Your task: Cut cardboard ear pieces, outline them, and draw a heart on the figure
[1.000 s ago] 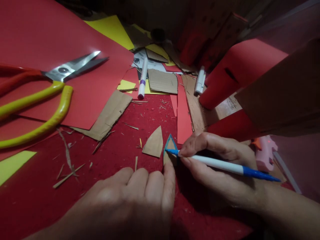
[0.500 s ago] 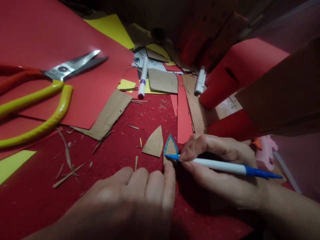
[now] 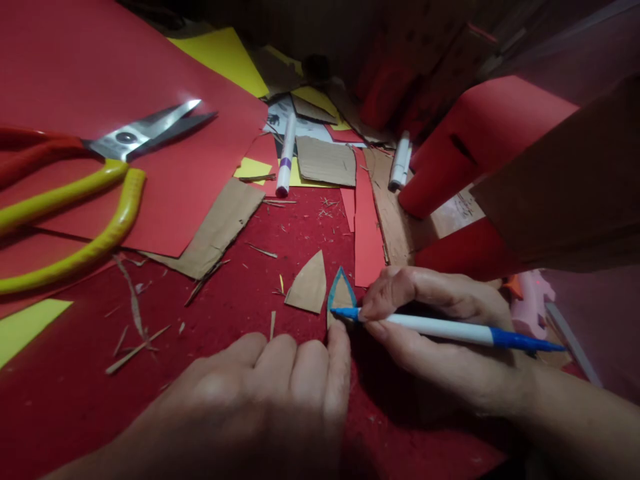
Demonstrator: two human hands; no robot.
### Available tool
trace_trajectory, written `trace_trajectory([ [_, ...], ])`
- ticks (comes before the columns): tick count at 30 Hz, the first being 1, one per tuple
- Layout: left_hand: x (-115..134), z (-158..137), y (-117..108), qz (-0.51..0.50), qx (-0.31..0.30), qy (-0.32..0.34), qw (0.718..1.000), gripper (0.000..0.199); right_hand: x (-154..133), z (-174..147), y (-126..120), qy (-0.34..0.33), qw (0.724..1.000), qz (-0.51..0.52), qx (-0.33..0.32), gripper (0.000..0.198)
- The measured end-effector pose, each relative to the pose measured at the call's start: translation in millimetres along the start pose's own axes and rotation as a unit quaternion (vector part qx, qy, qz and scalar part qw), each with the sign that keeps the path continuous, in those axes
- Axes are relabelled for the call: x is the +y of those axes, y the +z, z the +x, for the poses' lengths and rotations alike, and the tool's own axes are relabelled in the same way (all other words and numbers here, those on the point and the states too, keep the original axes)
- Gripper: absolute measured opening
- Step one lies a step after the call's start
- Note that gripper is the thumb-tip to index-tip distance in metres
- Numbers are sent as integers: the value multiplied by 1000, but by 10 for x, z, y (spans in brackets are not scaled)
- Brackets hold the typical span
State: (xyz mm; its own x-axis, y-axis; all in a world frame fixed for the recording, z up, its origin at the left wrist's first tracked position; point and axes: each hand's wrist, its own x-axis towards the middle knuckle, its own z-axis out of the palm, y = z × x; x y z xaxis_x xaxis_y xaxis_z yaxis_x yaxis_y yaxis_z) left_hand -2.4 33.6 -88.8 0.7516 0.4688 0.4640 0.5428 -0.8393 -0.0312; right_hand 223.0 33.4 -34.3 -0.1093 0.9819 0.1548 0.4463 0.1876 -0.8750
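A small pointed cardboard piece [image 3: 341,293] lies on the red surface, with a blue line running along its edges. My left hand [image 3: 270,387] has its fingers curled close together, and the index fingertip presses the lower end of this piece down. In my right hand [image 3: 430,327] is a white felt-tip pen [image 3: 440,327] with blue ends, pinched between thumb and fingers. Its blue tip touches the piece near the left edge. Just to the left sits a second pointed cardboard piece [image 3: 308,285], plain brown, apart from both hands.
Scissors [image 3: 127,138] with red and yellow handles rest open on red paper [image 3: 210,160] at left. A white marker [image 3: 286,157], cardboard scraps [image 3: 327,161] and a red strip [image 3: 369,227] lie beyond the hands. Red tubes [image 3: 440,170] stand at right, near a pink object [image 3: 531,303].
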Motion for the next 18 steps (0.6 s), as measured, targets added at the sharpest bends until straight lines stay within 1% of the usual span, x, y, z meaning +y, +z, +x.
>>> trace_trajectory([
  [3, -18, -7, 21, 17, -3, 8, 1000, 41, -46, 9, 8, 23, 999, 1, 32, 15],
  [6, -26, 7, 19, 20, 9, 7, 1000, 38, -105, 34, -3, 40, 999, -18, 17, 14],
  [11, -20, 11, 39, 17, 16, 19, 1000, 33, -136, 77, -36, -1, 999, -27, -24, 17],
  [13, -27, 8, 38, 20, 21, 22, 999, 32, -119, 71, -34, 6, 999, -33, -27, 17],
  [16, -45, 11, 14, 17, 24, 30, 999, 30, -56, 31, -17, 4, 1000, -20, -11, 15],
  [17, -51, 13, 6, 16, 16, 29, 999, 30, -32, 17, -10, 1, 1000, -12, -4, 15],
  [18, -54, 16, 0, 12, 24, 41, 999, 29, -11, 5, -4, 0, 1000, -6, -6, 14],
])
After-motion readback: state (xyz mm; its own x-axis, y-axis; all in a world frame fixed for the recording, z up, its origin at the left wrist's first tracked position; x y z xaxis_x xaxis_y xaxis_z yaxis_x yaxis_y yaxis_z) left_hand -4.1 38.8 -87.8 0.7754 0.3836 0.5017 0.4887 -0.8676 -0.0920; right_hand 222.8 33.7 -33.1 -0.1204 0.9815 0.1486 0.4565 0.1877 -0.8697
